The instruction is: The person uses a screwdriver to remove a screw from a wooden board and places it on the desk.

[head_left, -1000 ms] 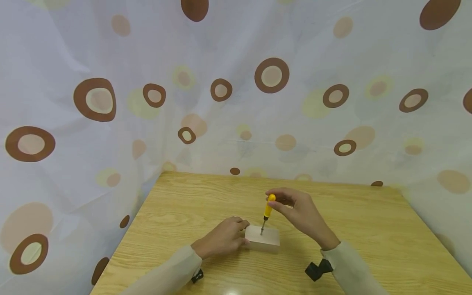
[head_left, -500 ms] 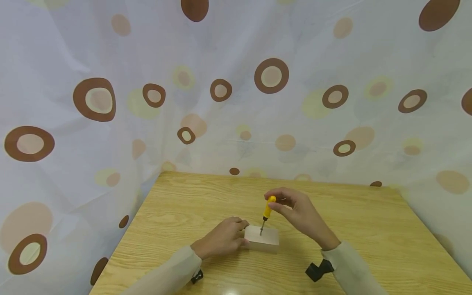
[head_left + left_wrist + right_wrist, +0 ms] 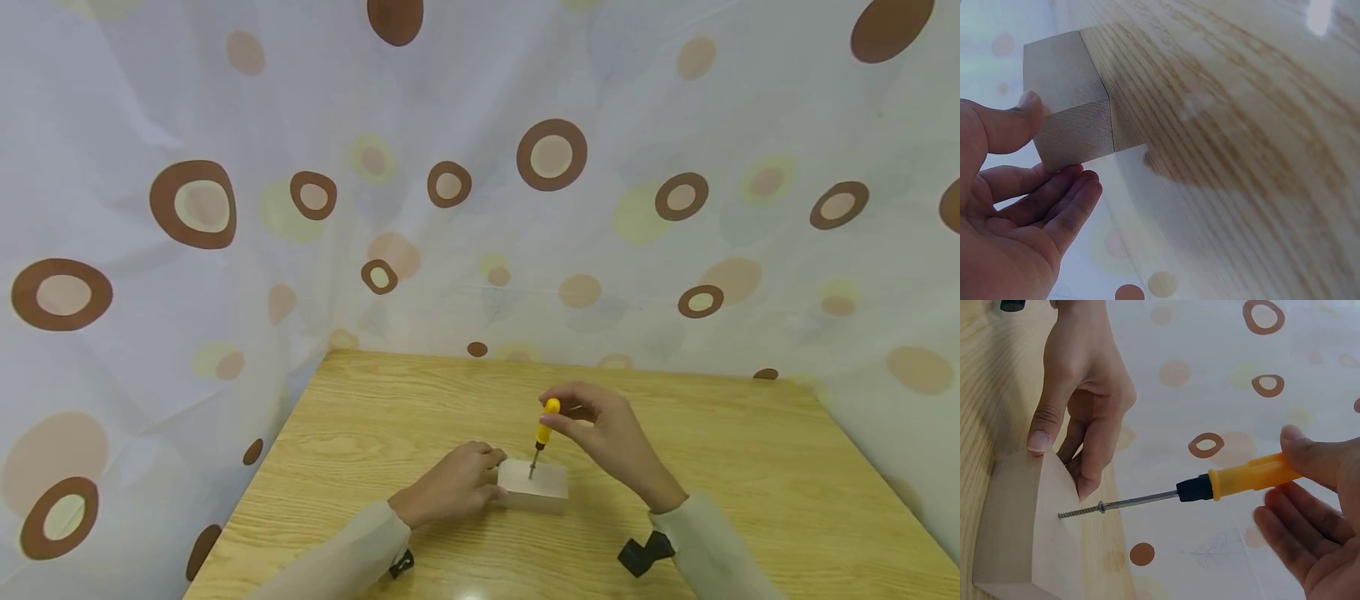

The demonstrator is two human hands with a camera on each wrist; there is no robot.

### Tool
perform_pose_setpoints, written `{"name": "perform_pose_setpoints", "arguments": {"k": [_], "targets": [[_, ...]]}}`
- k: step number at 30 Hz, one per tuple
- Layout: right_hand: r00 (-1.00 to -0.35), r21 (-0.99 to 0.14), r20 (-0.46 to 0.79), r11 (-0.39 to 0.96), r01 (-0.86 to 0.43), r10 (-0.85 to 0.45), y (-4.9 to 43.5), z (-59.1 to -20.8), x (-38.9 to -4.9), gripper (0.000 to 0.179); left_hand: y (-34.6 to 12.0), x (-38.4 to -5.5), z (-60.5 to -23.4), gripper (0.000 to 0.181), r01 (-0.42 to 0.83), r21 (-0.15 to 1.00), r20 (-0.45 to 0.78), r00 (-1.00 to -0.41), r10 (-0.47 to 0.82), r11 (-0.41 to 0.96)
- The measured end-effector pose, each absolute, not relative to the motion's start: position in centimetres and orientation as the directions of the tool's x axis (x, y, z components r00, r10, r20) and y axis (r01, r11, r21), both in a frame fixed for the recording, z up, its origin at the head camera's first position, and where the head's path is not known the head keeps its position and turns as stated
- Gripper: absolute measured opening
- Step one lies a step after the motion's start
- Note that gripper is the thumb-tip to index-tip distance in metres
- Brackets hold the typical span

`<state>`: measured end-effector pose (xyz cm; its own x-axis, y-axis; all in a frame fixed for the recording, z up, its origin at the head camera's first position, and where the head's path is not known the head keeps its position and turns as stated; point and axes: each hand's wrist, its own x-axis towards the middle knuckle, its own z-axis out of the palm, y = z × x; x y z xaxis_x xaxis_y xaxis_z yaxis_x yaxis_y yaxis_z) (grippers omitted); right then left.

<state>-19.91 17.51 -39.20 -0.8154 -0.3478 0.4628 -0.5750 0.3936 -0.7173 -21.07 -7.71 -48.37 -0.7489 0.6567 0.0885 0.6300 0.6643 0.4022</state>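
Observation:
A pale wooden block lies flat on the table. My left hand grips its left end, thumb on the near side and fingers on the far side, as the left wrist view also shows. A screw stands in the block's top face, with much of its thread exposed. The tip of a yellow-handled screwdriver meets the screw head. My right hand holds the handle near its upper end between thumb and fingers. In the head view the screwdriver leans slightly to the right.
The wood-grain table extends around the block on all sides. A white curtain with brown and beige spots hangs behind and beside it. Black wrist mounts sit at both sleeve cuffs.
The right fingers have shifted slightly around the screwdriver handle. The left hand, block and screw look the same.

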Motion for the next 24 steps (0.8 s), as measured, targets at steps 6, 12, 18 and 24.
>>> {"name": "perform_pose_setpoints", "arguments": {"k": [6,12,18,24], "targets": [[-0.802,-0.698,0.485,0.398,-0.596,-0.349,17.85,-39.37,-20.07,0.033,-7.53,-21.03,-48.26,0.052,0.635,0.393,0.089,-0.746,0.66,0.665],[-0.808,-0.723,0.455,0.376,-0.58,-0.374,17.75,-39.25,-20.01,0.032,-7.6,-21.06,-48.31,0.052,0.636,0.394,0.095,-0.746,0.659,0.663],[-0.818,-0.704,0.474,0.418,-0.574,-0.326,17.57,-39.24,-19.95,0.032,-7.55,-21.05,-48.29,0.052,0.643,0.386,0.104,-0.743,0.661,0.662],[-0.829,-0.743,0.423,0.385,-0.548,-0.365,17.5,-38.73,-19.83,0.032,-7.6,-21.03,-48.29,0.052,0.642,0.376,0.098,-0.745,0.66,0.669]]}}
